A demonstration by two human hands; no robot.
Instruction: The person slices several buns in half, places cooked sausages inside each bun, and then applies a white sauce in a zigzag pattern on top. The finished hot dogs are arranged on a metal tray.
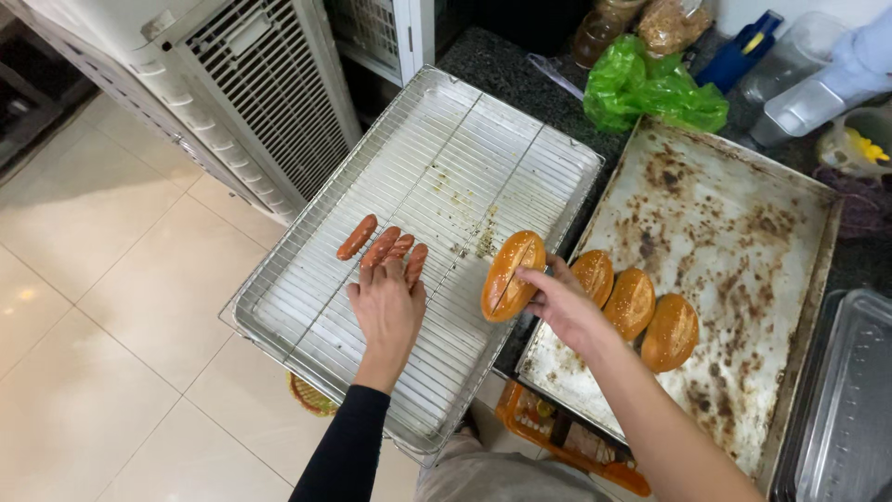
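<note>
My left hand [387, 307] lies flat on a wire rack tray [520, 139], its fingertips resting on several reddish sausages [383, 245] laid side by side. My right hand [564, 302] holds a split, golden sesame bun [511, 274] over the rack's right edge. Three more buns [634, 303] sit in a row on a stained, browned baking sheet [743, 223] just right of that hand.
A green plastic bag [650, 88], jars and plastic containers crowd the dark counter at the back. A clear plastic tray [846, 409] stands at the far right. A white slatted appliance [251, 93] is on the tiled floor to the left; an orange crate [557, 432] sits below.
</note>
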